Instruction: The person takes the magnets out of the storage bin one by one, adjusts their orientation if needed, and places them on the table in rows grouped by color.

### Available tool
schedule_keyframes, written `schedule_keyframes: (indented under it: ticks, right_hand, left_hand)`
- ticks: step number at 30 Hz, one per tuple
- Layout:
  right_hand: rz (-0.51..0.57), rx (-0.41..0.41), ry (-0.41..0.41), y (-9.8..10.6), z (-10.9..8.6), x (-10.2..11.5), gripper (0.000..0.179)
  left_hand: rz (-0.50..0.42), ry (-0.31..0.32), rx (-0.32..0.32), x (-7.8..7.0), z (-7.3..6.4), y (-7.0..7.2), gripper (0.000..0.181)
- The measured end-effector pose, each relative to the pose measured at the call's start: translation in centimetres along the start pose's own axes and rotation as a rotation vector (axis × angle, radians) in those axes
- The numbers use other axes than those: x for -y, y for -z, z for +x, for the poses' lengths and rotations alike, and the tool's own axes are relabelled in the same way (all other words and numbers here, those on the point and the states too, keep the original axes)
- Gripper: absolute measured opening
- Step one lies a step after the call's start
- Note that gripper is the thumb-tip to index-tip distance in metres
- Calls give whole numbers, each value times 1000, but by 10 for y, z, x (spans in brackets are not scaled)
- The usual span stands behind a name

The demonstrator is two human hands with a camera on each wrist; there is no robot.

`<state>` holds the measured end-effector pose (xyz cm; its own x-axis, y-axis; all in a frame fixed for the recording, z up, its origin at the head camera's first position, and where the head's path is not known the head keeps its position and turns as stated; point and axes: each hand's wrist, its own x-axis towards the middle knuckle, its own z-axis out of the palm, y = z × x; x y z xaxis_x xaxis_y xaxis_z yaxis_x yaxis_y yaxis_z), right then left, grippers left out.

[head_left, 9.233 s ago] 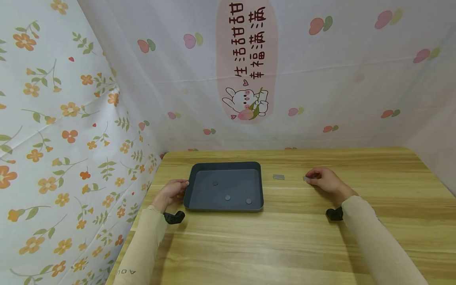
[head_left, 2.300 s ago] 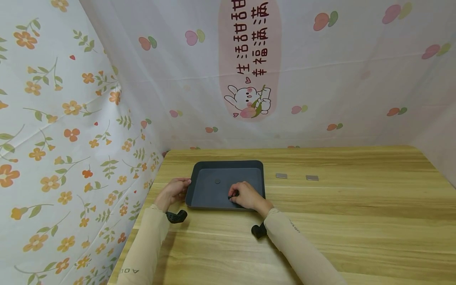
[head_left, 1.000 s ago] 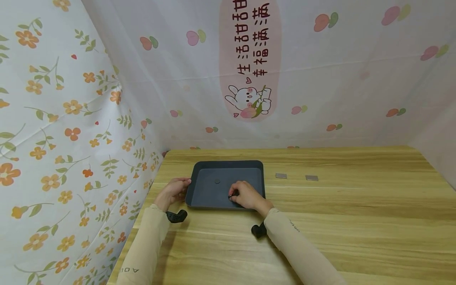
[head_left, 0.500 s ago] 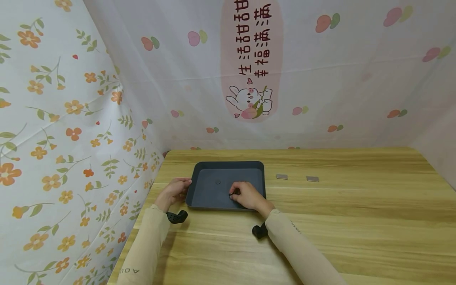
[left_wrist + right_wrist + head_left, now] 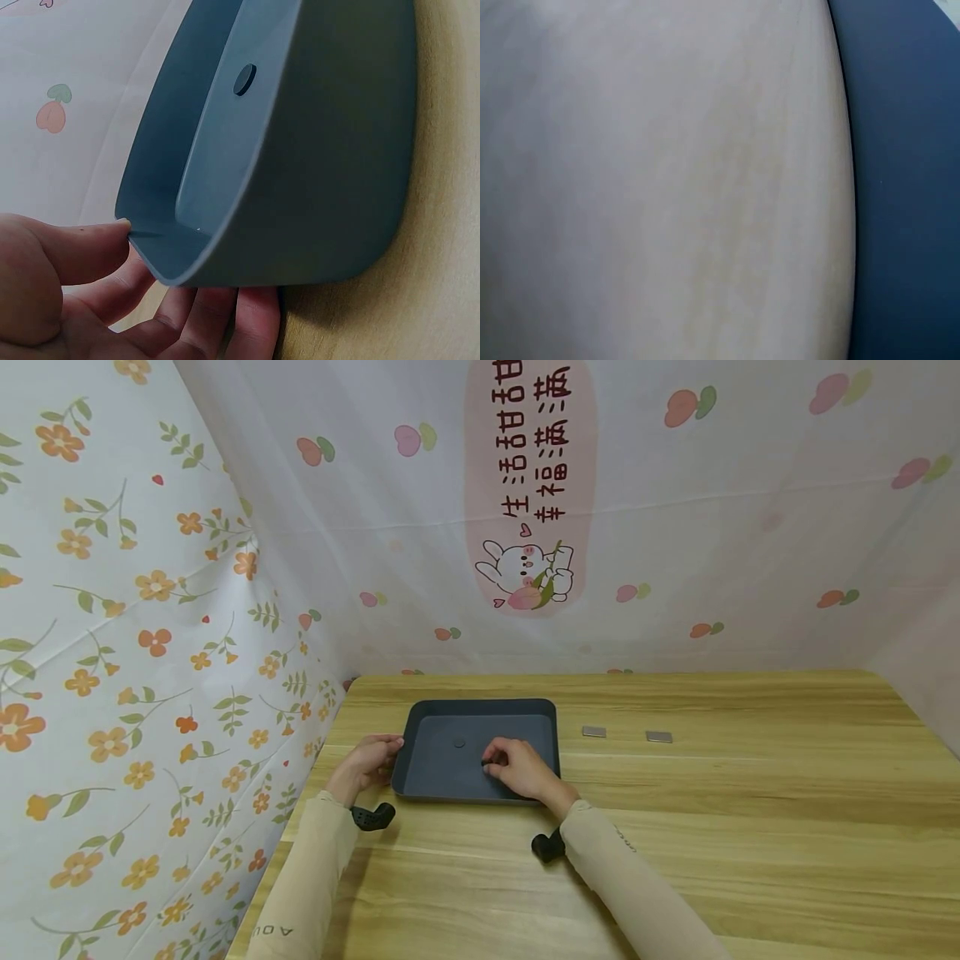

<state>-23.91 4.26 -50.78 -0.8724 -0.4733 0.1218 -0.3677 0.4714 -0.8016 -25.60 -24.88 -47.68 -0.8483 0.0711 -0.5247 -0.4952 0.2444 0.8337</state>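
Note:
A shallow dark grey-blue tray lies on the wooden table. My left hand grips its left end, with the thumb at the rim and the other fingers under the corner in the left wrist view. Over the tray's right half, my right hand pinches a small dark disc between thumb and fingertips; the fingers partly cover it. Another flat round disc lies on the tray floor, also visible in the left wrist view. The right wrist view shows only a blurred pale surface beside the tray.
Two small silver rectangular plates, a nearer one and a farther one, lie right of the tray on the table. A patterned cloth hangs behind the table, and a floral one along its left side.
From the farther plate, my right hand has moved left into the tray and taken a disc. Its fingertips rise slightly over the last second. My left hand stays at the tray's end.

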Motion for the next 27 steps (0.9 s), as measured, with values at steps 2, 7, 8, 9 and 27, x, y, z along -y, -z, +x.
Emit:
schedule_keyframes:
  ticks: [2,7,8,9,27]
  right_hand:
    - [-1,-11,6,0,0,-1,5]
    - [23,-28,-8,-1,1,-3,6]
    - [30,-28,-11,-1,1,-3,7]
    - [38,-28,-16,-1,1,-2,8]
    - [78,-9,-7,7,-1,0,20]
  left_hand:
    - [-1,2,-2,0,0,0,41]
    - [1,-2,-3,0,-1,-1,41]
    - [1,-1,-5,0,-1,-1,40]
    - [1,0,-6,0,-1,-1,40]
    - [-6,5,-7,0,0,0,41]
